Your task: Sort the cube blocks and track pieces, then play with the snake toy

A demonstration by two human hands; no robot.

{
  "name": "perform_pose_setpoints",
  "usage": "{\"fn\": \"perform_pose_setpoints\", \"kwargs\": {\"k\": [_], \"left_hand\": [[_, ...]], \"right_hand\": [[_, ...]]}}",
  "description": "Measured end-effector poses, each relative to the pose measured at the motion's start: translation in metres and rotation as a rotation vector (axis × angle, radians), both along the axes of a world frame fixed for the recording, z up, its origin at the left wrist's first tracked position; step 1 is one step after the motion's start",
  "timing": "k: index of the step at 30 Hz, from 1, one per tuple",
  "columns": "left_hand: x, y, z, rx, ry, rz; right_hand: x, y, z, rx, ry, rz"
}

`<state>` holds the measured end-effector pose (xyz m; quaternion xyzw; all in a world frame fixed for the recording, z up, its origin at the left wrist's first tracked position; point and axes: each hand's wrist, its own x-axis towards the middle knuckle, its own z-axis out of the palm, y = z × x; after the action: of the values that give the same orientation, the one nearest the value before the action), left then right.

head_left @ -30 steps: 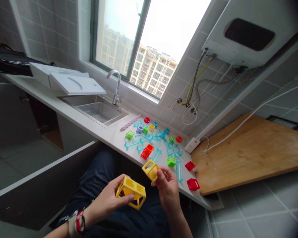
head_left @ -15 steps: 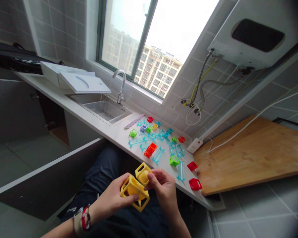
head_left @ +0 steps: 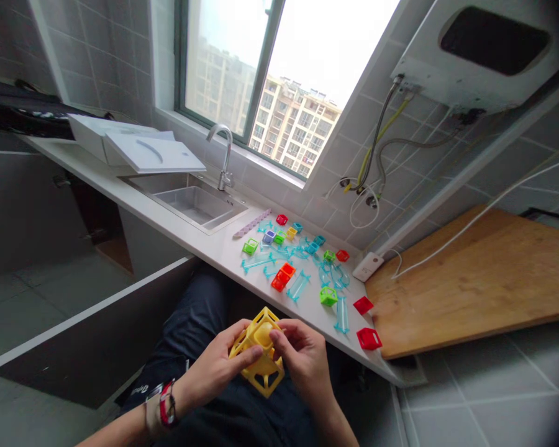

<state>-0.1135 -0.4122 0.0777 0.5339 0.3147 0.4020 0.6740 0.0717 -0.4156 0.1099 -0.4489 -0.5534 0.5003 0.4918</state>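
Though tilted, yellow blocks [head_left: 264, 359] between grips [head_left: 218, 362]

White desk [head_left: 226, 248] with inset metal sink [head_left: 193, 206]. Left of the sink: a white box [head_left: 86, 138]. Right of the sink: a lilac strip [head_left: 252, 223], laid slantwise; beyond it, openwork cubes [head_left: 328, 296] in several colours, scattered among translucent turquoise pieces [head_left: 299, 285]. Near the front edge: a red-orange block [head_left: 283, 277]. Right end: two red pieces [head_left: 369, 339], lying apart.

Held blocks [head_left: 263, 363]: before the worktop [head_left: 214, 251]
Loose blocks [head_left: 283, 277]: on it — right of the sink [head_left: 193, 205]
Board [head_left: 466, 285]: right of them
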Motion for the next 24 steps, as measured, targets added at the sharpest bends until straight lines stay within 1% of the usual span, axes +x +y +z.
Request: {"fn": "perform_pose_setpoints", "kwargs": {"k": [3, 9, 11, 14, 16, 18, 19, 21, 24], "left_hand": [[-0.001, 0.000, -0.003, -0.014, 0.010, -0.004], [-0.002, 0.002, -0.013, -0.048, 0.000, -0.019], [-0.001, 0.002, -0.014, -0.069, -0.015, -0.017], [0.000, 0.000, -0.007, -0.177, -0.116, -0.014], [-0.002, -0.002, -0.001, -0.284, -0.221, -0.021], [-0.005, -0.005, 0.003, -0.385, -0.321, -0.027], [-0.007, -0.006, 0.003, -0.428, -0.363, -0.029], [-0.013, -0.007, 0.001, -0.503, -0.436, -0.031], [-0.018, -0.006, -0.005, -0.579, -0.534, -0.038]], "right_hand": [[0.001, -0.001, -0.001, 0.002, 0.003, -0.002], [0.002, -0.003, -0.007, -0.007, 0.015, -0.002], [0.002, -0.004, -0.007, -0.005, 0.023, 0.009], [0.003, -0.005, -0.003, 0.031, 0.038, 0.030], [0.005, -0.005, 0.001, 0.104, 0.033, -0.025], [0.008, -0.006, 0.004, 0.187, 0.012, -0.120], [0.009, -0.007, 0.004, 0.222, -0.001, -0.159], [0.011, -0.011, 0.005, 0.272, -0.017, -0.194], [0.010, -0.023, 0.004, 0.334, -0.030, -0.154]]}}
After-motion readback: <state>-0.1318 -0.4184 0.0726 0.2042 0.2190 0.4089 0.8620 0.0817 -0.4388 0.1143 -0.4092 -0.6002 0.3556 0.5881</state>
